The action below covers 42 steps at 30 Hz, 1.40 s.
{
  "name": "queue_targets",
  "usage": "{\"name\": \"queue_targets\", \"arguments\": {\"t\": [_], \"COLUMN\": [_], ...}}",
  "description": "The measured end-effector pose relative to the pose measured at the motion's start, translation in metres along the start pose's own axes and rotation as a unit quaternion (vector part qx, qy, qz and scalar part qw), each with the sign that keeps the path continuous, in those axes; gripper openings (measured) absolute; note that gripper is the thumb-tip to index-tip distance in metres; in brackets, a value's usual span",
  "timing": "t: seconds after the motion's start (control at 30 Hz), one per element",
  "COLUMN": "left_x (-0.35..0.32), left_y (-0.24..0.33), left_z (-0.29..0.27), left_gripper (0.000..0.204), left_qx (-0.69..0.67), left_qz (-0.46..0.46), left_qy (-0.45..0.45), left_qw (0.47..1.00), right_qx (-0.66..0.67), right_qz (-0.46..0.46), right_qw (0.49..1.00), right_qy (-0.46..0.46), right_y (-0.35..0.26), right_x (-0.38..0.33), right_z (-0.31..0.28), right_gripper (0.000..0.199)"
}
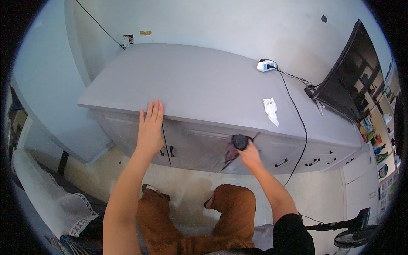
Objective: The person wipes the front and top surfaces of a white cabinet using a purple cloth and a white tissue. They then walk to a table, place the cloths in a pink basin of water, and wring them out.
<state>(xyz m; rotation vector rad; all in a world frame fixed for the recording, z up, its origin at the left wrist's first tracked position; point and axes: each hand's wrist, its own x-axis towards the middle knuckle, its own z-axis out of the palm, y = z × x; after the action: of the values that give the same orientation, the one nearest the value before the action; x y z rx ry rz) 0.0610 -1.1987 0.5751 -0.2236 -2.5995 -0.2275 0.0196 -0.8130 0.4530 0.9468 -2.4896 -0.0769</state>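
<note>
1. Knees in brown trousers [229, 212] sit nearest, down over the pale floor in front of the grey cabinet [195, 144].
2. Right hand [248, 155] is curled shut around a dark round object [240, 141] with a purplish cloth [231, 153] bunched just under it, pressed against the cabinet front right below the countertop edge.
3. Left hand [150, 127] is spread flat, fingers [154, 109] straight and close together, resting on the near edge of the grey countertop [191, 80], not holding anything.
4. Farther right on the top there's a crumpled white tissue [270, 109], a black cable [295, 110] and a white plug adapter [266, 65].
</note>
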Motion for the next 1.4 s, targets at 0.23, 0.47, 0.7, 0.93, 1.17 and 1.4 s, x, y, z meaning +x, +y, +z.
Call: {"name": "queue_targets", "arguments": {"t": [0.23, 0.47, 0.7, 0.93, 1.17, 1.4], "left_x": [-0.007, -0.003, -0.005, -0.004, -0.003, -0.006], "left_y": [-0.004, -0.002, -0.008, -0.006, 0.001, -0.004], "left_z": [0.007, 0.004, 0.012, 0.005, 0.003, 0.008], "left_gripper": [0.082, 0.095, 0.096, 0.097, 0.089, 0.096], "left_qx": [0.021, 0.043, 0.027, 0.009, 0.011, 0.011], "left_qz": [-0.006, -0.002, 0.001, 0.003, -0.006, -0.006], "left_qy": [-0.001, -0.028, 0.005, -0.007, -0.004, -0.009], "left_qw": [1.0, 0.999, 1.0, 1.0, 1.0, 1.0], "right_qx": [0.06, 0.014, 0.036, 0.036, 0.001, 0.05], "right_qz": [0.222, 0.126, 0.22, 0.233, 0.24, 0.237], "right_qw": [0.973, 0.991, 0.973, 0.972, 0.965, 0.97], "right_qy": [-0.03, 0.033, 0.057, -0.008, 0.109, 0.023], "right_y": [-0.035, -0.04, -0.032, -0.038, -0.04, -0.036], "right_x": [0.01, -0.02, 0.013, -0.006, -0.004, -0.006], "right_z": [-0.002, 0.021, -0.005, 0.007, 0.016, -0.011], "right_gripper": [0.048, 0.041, 0.042, 0.044, 0.049, 0.046]}}
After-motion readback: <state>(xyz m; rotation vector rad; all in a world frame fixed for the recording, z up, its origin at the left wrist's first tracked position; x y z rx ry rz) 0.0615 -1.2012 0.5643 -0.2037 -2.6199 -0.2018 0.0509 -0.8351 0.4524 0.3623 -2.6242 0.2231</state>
